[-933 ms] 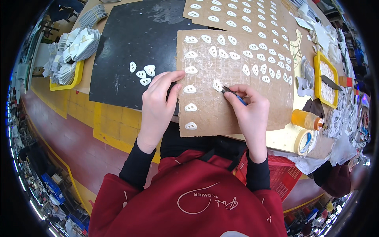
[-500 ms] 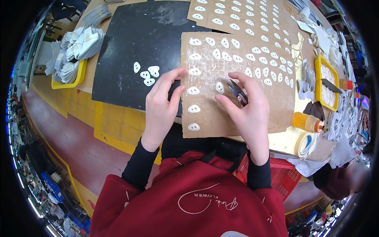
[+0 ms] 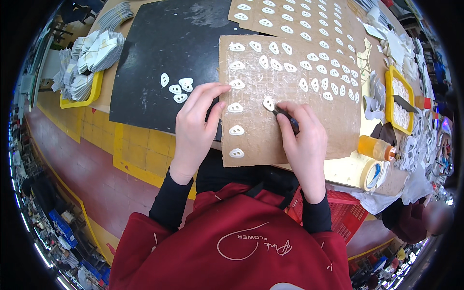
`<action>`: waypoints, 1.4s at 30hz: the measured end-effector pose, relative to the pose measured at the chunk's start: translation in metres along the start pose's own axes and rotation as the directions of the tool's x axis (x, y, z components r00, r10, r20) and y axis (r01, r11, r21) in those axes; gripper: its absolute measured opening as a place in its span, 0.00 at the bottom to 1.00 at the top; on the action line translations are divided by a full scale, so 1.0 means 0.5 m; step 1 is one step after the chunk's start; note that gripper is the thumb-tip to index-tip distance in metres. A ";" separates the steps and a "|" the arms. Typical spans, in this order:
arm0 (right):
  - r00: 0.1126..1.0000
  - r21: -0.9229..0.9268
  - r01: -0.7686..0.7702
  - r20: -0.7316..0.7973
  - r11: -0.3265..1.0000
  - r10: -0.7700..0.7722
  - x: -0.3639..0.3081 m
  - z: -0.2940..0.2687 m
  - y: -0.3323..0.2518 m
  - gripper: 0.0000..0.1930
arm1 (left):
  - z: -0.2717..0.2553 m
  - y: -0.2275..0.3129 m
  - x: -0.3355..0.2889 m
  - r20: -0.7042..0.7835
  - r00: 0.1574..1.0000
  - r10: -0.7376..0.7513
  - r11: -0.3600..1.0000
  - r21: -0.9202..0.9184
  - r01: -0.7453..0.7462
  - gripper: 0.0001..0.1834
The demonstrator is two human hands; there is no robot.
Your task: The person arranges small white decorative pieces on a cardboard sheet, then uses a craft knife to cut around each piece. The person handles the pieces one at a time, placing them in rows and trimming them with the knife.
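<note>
In my right hand (image 3: 303,133) is a dark two-pronged tool (image 3: 288,119), tweezers or small snips. Its tip meets a white, rounded piece with two holes (image 3: 268,103); whether the prongs grip it I cannot tell. That piece is over the middle of a brown cardboard sheet (image 3: 261,145), where many similar pieces lie in rows. At the sheet's left edge is my left hand (image 3: 197,123), thumb and fingers apart with nothing between them. The fingertips reach the edge beside a white piece (image 3: 237,84).
Several loose white pieces (image 3: 180,98) lie on a black mat (image 3: 145,63). A second cardboard sheet (image 3: 249,24) with pieces lies behind. To the right are a yellow tray (image 3: 412,99), an orange bottle (image 3: 371,146) and a tape roll (image 3: 371,175). A yellow basket (image 3: 99,89) holds white bundles at left.
The tool's prongs, spread before, have turned and now reach the white piece. My right fingers have drawn in around the tool. My left hand stays by the sheet's edge.
</note>
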State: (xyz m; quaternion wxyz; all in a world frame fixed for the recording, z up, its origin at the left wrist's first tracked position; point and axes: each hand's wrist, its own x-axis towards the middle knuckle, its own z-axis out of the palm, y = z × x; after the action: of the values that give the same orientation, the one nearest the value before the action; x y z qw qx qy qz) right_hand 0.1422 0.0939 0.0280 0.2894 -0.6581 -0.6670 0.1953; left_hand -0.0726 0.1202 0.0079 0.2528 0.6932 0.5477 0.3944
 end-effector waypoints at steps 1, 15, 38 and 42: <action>1.000 0.009 -0.004 -0.008 1.000 0.004 0.001 0.004 0.001 0.07 | -0.001 0.001 0.000 0.008 1.000 -0.007 1.000 -0.008 0.007 0.16; 0.999 -0.073 0.022 0.033 0.997 -0.019 0.012 0.015 -0.015 0.13 | -0.003 -0.005 0.003 0.015 1.000 -0.005 1.000 -0.008 0.005 0.16; 0.994 -0.234 0.111 0.035 0.966 -0.106 0.005 -0.015 -0.010 0.11 | -0.004 -0.006 -0.003 0.020 1.000 0.011 1.000 0.008 -0.011 0.17; 0.995 -0.187 0.076 0.079 0.979 -0.062 0.009 -0.016 -0.008 0.10 | -0.005 -0.006 -0.003 0.020 1.000 0.013 1.000 0.002 -0.013 0.16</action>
State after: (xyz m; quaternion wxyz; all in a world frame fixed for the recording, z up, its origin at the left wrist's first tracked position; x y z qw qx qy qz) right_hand 0.1442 0.0973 0.0370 0.2074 -0.6516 -0.7152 0.1444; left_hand -0.0764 0.1195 0.0066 0.2551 0.7010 0.5410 0.3885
